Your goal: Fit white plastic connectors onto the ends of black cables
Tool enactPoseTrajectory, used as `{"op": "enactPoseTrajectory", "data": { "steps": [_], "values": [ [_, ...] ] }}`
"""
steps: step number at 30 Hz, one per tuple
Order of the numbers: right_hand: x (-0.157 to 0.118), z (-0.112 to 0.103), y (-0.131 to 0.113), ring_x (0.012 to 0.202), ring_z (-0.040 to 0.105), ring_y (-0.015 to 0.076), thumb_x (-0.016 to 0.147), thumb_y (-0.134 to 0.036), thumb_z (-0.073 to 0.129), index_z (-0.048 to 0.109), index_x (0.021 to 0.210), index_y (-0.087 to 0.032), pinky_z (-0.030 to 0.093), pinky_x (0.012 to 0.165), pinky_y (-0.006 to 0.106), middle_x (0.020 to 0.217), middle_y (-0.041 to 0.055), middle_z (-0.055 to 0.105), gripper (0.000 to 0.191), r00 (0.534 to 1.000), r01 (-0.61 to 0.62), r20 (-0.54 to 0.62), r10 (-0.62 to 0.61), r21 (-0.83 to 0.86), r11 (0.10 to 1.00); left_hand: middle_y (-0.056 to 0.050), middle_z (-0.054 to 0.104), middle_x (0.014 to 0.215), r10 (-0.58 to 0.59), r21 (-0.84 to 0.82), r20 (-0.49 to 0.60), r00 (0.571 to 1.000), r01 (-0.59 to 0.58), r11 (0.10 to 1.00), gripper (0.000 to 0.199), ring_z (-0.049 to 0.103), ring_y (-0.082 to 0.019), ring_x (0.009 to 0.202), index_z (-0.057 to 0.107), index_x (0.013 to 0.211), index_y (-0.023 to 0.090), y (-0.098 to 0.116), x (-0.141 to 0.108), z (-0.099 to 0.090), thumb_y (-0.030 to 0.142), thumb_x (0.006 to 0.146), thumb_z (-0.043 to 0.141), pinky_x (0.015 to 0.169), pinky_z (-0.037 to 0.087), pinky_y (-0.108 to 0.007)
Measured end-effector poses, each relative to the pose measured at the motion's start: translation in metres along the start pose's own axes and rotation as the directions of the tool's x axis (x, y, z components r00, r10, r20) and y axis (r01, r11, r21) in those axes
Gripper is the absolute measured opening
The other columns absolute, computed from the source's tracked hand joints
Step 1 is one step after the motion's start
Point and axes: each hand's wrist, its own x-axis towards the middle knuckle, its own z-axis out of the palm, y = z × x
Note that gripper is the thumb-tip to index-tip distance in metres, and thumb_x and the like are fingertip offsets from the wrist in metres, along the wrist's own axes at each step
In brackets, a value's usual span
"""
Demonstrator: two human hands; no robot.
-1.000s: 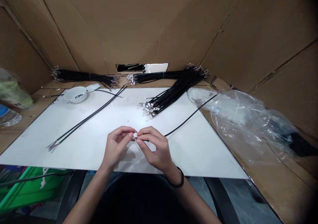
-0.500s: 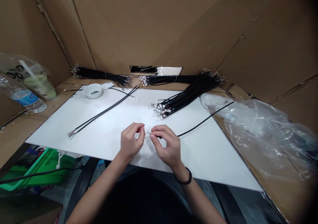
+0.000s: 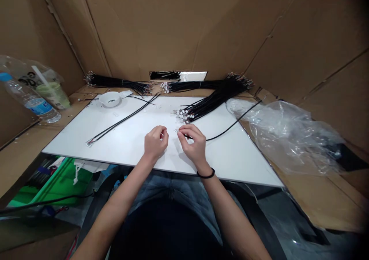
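My right hand (image 3: 193, 142) pinches a black cable (image 3: 227, 130) near its stripped end, where thin bare wires stick out toward the left. The rest of that cable runs off to the upper right across the white board (image 3: 138, 148). My left hand (image 3: 156, 141) is a short way to the left, thumb and fingertips curled close together; whatever may be between them is too small to make out. Beyond my hands lies a big bundle of black cables (image 3: 217, 100) with white connectors (image 3: 184, 115) at its near end. Two loose black cables (image 3: 123, 119) lie on the board's left side.
A white bowl (image 3: 109, 99) with small dark pieces stands at the back left. Two tied cable bundles lie along the cardboard wall (image 3: 173, 29). Left are a water bottle (image 3: 40, 107) and a cup (image 3: 54, 94); right, clear plastic bags (image 3: 294, 137). A green bin (image 3: 63, 183) is below left.
The view has shifted, so the board and both hands appear higher. My left hand has curled and turned slightly; my right hand still pinches the cable.
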Motion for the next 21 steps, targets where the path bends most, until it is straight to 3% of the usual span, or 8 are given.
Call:
{"op": "enactPoseTrajectory", "data": {
  "steps": [4,7,9,11,13,14,16,21],
  "values": [
    [-0.004,-0.002,0.001,0.076,0.057,0.0146,0.081,-0.018,0.056,0.061,0.074,-0.013,0.044,0.056,0.025,0.083,0.0079,0.060,0.010,1.000,-0.003,-0.026,0.002,-0.027,1.000,-0.002,0.058,0.068,-0.002,-0.007,-0.056,0.998,0.002,1.000,0.012,0.051,-0.010,0.058,0.059,0.078,0.011,0.005,-0.004,-0.005,0.017,0.083,0.049,0.060,0.042,-0.024],
    [-0.006,-0.003,0.000,0.076,0.057,0.0149,0.082,-0.020,0.055,0.061,0.073,-0.014,0.044,0.056,0.025,0.082,0.0081,0.060,0.012,0.998,-0.002,-0.055,0.000,-0.043,0.999,-0.002,0.054,0.067,-0.032,-0.008,-0.218,0.975,0.031,0.999,0.018,0.049,-0.011,0.061,0.057,0.074,0.012,0.007,-0.028,-0.030,0.026,0.083,0.050,0.062,0.041,-0.025],
    [-0.007,-0.003,0.000,0.077,0.057,0.0150,0.082,-0.020,0.055,0.061,0.073,-0.014,0.044,0.056,0.025,0.082,0.0081,0.061,0.012,0.998,0.002,-0.070,-0.005,-0.048,0.999,-0.001,0.046,0.062,-0.100,-0.006,-0.382,0.919,0.106,0.994,0.029,0.045,-0.011,0.060,0.049,0.067,0.014,0.000,-0.055,-0.055,0.036,0.086,0.046,0.059,0.038,-0.026],
    [-0.007,-0.002,-0.001,0.077,0.057,0.0152,0.081,-0.019,0.055,0.061,0.073,-0.014,0.044,0.057,0.025,0.082,0.0080,0.061,0.012,0.997,0.007,-0.082,-0.011,-0.050,0.999,0.001,0.036,0.059,-0.204,-0.024,-0.551,0.809,0.229,0.973,0.038,0.038,-0.011,0.056,0.040,0.064,0.015,-0.015,-0.086,-0.077,0.042,0.090,0.037,0.055,0.034,-0.024],
    [-0.006,-0.002,-0.002,0.078,0.057,0.0154,0.081,-0.019,0.056,0.061,0.073,-0.014,0.045,0.058,0.026,0.082,0.0080,0.060,0.011,0.996,0.012,-0.090,-0.016,-0.051,0.999,0.003,0.028,0.057,-0.321,-0.059,-0.618,0.718,0.364,0.929,0.040,0.029,-0.009,0.050,0.037,0.065,0.016,-0.036,-0.116,-0.089,0.043,0.093,0.033,0.048,0.027,-0.022],
    [-0.006,-0.001,-0.002,0.078,0.057,0.0154,0.081,-0.019,0.056,0.061,0.073,-0.014,0.045,0.058,0.026,0.082,0.0079,0.060,0.011,0.996,0.013,-0.091,-0.017,-0.051,0.999,0.004,0.027,0.056,-0.378,-0.072,-0.610,0.696,0.426,0.902,0.041,0.026,-0.008,0.047,0.038,0.065,0.015,-0.046,-0.129,-0.089,0.044,0.094,0.033,0.046,0.026,-0.021],
    [-0.006,0.000,-0.003,0.078,0.057,0.0154,0.081,-0.018,0.056,0.061,0.073,-0.014,0.045,0.057,0.026,0.082,0.0079,0.060,0.010,0.996,0.011,-0.087,-0.015,-0.048,0.999,0.004,0.033,0.055,-0.479,-0.075,-0.534,0.697,0.526,0.847,0.041,0.029,-0.007,0.046,0.042,0.067,0.014,-0.067,-0.149,-0.078,0.045,0.093,0.038,0.046,0.028,-0.021],
    [-0.009,0.002,-0.005,0.077,0.056,0.0149,0.081,-0.017,0.056,0.061,0.073,-0.014,0.044,0.056,0.025,0.083,0.0075,0.060,0.010,0.998,0.007,-0.058,-0.009,-0.042,0.999,0.001,0.047,0.064,-0.583,-0.068,-0.170,0.794,0.581,0.811,0.029,0.046,-0.008,0.053,0.053,0.078,0.011,-0.102,-0.154,-0.025,0.038,0.090,0.051,0.051,0.040,-0.021]
  ]
}}
